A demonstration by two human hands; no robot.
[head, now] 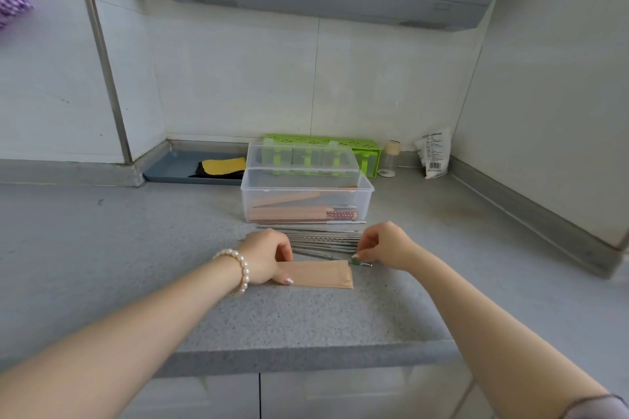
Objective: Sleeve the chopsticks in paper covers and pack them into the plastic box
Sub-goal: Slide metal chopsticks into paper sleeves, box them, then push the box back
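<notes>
At centre frame on the grey worktop point(136, 248), the left hand point(263, 257) pinches a tan paper cover point(320, 275) while the right hand point(384, 247) pinches the green-banded chopsticks point(360, 263) at its mouth (bare chopsticks point(323, 240) and the open plastic box point(306, 196) lie just above).

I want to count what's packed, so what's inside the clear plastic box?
Through the clear plastic box show tan paper-sleeved chopsticks, one with a red patterned end. The stack hides how many lie underneath.

plastic box point(305, 196) behind loose chopsticks point(323, 239)
</notes>
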